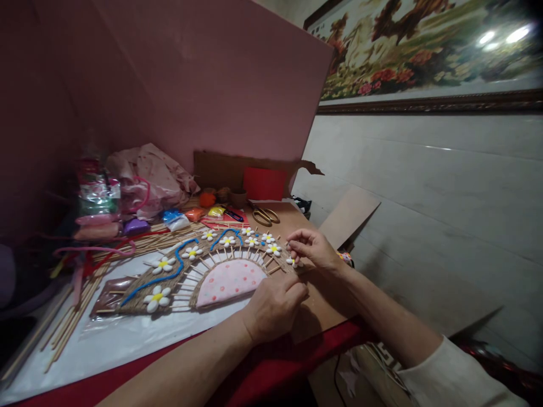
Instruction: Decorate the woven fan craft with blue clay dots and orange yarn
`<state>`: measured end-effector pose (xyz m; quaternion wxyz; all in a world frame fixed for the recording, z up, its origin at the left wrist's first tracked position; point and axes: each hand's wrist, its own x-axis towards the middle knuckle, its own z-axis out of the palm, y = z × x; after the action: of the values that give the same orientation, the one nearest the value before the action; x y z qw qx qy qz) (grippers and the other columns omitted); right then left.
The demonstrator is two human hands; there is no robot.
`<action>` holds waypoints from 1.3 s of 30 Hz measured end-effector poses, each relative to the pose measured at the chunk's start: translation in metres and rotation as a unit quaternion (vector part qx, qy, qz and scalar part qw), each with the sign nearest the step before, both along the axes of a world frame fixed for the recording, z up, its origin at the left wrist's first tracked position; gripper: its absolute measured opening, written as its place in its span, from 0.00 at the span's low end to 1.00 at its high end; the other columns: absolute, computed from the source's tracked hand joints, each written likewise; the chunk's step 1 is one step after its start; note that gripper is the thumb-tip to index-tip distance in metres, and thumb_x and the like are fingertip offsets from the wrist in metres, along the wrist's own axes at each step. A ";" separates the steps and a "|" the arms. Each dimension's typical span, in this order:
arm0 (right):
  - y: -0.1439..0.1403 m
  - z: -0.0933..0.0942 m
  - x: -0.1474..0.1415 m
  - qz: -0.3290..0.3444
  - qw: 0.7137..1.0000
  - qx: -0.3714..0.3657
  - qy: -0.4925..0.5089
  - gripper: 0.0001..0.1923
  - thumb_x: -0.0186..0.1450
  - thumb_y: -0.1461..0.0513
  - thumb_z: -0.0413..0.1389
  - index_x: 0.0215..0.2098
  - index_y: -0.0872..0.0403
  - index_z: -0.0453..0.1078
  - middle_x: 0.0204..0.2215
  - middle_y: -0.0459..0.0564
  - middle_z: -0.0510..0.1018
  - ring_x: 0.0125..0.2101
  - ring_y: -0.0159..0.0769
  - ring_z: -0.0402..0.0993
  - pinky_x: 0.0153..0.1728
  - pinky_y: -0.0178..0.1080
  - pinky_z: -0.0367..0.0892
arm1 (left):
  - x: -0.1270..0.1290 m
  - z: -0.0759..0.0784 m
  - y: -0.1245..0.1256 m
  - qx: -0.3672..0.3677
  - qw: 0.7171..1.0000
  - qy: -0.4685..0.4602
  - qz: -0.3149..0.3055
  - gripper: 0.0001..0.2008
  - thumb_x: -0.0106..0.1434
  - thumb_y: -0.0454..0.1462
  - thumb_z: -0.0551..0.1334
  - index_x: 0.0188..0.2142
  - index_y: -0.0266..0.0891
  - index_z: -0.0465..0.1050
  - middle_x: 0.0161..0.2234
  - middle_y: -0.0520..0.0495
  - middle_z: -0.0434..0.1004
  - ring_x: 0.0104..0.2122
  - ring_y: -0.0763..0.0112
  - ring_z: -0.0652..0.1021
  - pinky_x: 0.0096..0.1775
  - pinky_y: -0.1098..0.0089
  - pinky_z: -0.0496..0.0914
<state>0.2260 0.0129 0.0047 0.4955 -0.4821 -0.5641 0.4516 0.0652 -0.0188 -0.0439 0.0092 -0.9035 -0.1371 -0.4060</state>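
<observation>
A fan-shaped craft piece lies flat, with a twine-wrapped arch [146, 282] on thin wooden sticks around a pink spotted half-circle [233, 278]. White clay flowers with yellow centres, such as the large flower [157, 298], and wavy blue strips [178, 261] decorate the arch. My left hand [275, 305] is closed at the arch's lower right end; its fingertips are hidden. Over the right side, my right hand [314, 249] pinches its thumb and fingers together just above a small white flower [292, 261]. Whatever sits in that pinch is too small to make out.
Behind the craft lie gold-handled scissors [265, 215], a red card [265, 183] and bags of coloured clay [176, 219]. Loose sticks [70, 328] lie at the left. White sheeting [127, 350] and brown cardboard [322, 299] cover the table beside a tiled wall [445, 186].
</observation>
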 end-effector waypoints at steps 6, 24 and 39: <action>-0.001 0.002 -0.001 0.004 1.000 -0.003 -0.018 0.16 0.50 0.53 0.64 0.28 0.56 0.70 0.17 0.41 0.71 0.16 0.26 0.65 0.18 0.31 0.64 | 0.000 0.001 -0.001 0.004 1.000 -0.007 0.003 0.08 0.63 0.30 0.51 0.30 0.37 0.67 0.27 0.47 0.71 0.25 0.70 0.70 0.24 0.71 0.62; -0.002 -0.003 0.000 -0.021 1.000 -0.015 -0.006 0.16 0.51 0.52 0.64 0.25 0.57 0.71 0.17 0.43 0.72 0.15 0.24 0.64 0.16 0.29 0.63 | 0.000 0.002 0.000 -0.003 1.000 0.016 0.007 0.09 0.62 0.30 0.51 0.30 0.38 0.67 0.28 0.46 0.72 0.27 0.69 0.72 0.26 0.71 0.64; 0.013 -0.003 0.008 -0.025 1.000 -0.015 -0.004 0.15 0.50 0.57 0.65 0.32 0.59 0.74 0.24 0.48 0.77 0.18 0.25 0.70 0.20 0.31 0.69 | 0.000 -0.001 0.001 0.000 1.000 0.014 0.013 0.09 0.61 0.30 0.51 0.30 0.38 0.68 0.27 0.47 0.71 0.25 0.70 0.70 0.24 0.72 0.62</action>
<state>0.2341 0.0255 0.0018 0.4968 -0.5051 -0.5471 0.4458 0.0647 -0.0181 -0.0448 0.0159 -0.9072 -0.1486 -0.3933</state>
